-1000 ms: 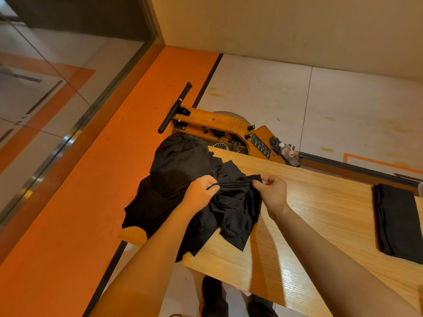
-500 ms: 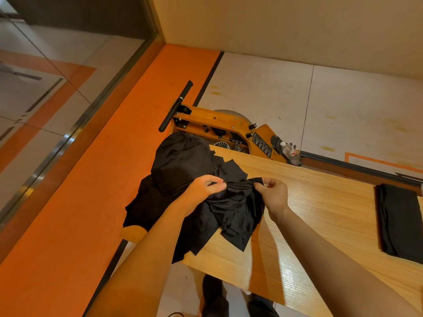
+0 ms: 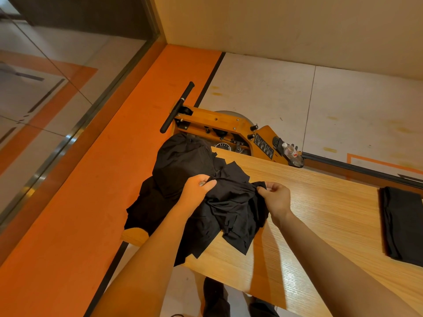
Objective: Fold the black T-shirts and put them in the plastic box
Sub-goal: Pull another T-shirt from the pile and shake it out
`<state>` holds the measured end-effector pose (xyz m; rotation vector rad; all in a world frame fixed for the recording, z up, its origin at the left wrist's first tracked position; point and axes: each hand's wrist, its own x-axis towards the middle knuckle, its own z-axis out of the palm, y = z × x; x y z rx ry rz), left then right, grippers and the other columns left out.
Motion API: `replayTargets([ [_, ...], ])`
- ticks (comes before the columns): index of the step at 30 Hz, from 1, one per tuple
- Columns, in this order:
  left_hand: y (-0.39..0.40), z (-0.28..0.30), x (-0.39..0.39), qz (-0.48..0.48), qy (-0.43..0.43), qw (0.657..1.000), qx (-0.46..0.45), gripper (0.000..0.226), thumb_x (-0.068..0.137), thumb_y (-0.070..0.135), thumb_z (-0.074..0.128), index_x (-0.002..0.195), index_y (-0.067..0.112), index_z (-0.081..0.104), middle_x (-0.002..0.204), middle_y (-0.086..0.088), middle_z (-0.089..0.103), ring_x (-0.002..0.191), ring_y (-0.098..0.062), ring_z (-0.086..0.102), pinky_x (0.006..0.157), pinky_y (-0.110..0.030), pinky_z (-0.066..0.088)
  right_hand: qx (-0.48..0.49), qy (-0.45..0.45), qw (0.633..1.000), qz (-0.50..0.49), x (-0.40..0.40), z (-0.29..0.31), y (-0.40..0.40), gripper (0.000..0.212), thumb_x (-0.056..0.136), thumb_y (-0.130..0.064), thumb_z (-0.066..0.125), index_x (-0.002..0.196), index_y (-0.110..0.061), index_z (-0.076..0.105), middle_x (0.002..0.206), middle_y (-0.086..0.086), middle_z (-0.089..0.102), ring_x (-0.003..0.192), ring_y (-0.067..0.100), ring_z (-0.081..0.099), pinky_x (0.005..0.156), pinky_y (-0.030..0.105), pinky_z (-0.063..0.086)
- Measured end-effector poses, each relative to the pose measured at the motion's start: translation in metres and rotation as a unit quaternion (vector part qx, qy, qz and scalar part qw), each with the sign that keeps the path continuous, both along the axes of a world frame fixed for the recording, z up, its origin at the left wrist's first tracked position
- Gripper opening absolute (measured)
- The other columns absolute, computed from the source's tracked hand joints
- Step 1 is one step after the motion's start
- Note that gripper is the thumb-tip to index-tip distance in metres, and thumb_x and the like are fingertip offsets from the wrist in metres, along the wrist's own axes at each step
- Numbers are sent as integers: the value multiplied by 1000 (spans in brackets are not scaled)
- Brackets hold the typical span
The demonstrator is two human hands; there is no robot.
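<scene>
Shoes [image 3: 216,300] and dark trouser legs show under the near edge of the wooden table [image 3: 320,213], which serves as the landmark. Both forearms reach out over its left end. The left hand [image 3: 198,191] has its fingers curled into a bunch of black cloth, gripping the top black T-shirt [image 3: 231,211] at its upper left. The right hand [image 3: 275,195] pinches the same shirt's edge between thumb and curled fingers, just to the right of the bunch. Between the two hands the cloth is gathered and creased; it runs roughly across the table's left end from one hand to the other, and its loose lower part hangs toward the table's near edge in crumpled points. Which end is the collar cannot be told.

Under and behind that shirt lies a heap of black T-shirts [image 3: 174,170], spilling over the table's left corner and down its side toward the orange floor strip [image 3: 91,202]. Well apart, at the table's right end, a folded black T-shirt [image 3: 402,225] lies flat, its long axis running from the near side to the far side.

Beyond the table's far left corner stands a wooden rowing machine [image 3: 229,126] with a black handle bar [image 3: 177,107]; a plastic bottle [image 3: 290,152] sits at its right end. Farther off is pale tiled floor and a beige wall [image 3: 297,26], with a glass partition [image 3: 57,76] to the left.
</scene>
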<state>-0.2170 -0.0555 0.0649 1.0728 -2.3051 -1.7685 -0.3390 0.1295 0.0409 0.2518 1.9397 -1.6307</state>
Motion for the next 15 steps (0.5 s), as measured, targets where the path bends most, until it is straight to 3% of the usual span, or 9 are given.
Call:
replayTargets([
  [5, -2, 1, -4, 23, 4, 1000, 6, 35, 96, 24, 56, 67, 10, 41, 68, -9, 36, 65, -18, 35, 65, -34, 28, 1, 3, 1000, 4, 0, -1, -1, 18, 86, 4, 66, 78, -12, 69, 76, 6, 69, 70, 17, 63, 68, 27, 52],
  [9, -1, 2, -6, 32, 14, 999, 3, 41, 97, 24, 55, 65, 11, 33, 66, -8, 30, 62, -16, 32, 62, -33, 26, -1, 1, 1000, 3, -1, -4, -1, 14, 86, 2, 67, 80, -11, 69, 79, 7, 69, 72, 18, 64, 72, 30, 53],
  [13, -1, 2, -7, 61, 7, 998, -7, 19, 92, 20, 64, 77, 14, 53, 79, -7, 52, 75, -15, 48, 65, -24, 40, -14, -7, 1000, 10, -1, -6, 2, 9, 86, 2, 68, 87, -6, 71, 81, 9, 70, 74, 19, 65, 73, 30, 54],
  [15, -2, 2, -8, 80, 2, 997, -13, 15, 89, 18, 66, 78, 13, 57, 80, -7, 56, 75, -18, 51, 67, -26, 44, -29, -9, 999, 18, -1, -5, 2, 8, 86, 2, 69, 89, -5, 71, 80, 9, 70, 73, 17, 66, 69, 25, 54],
])
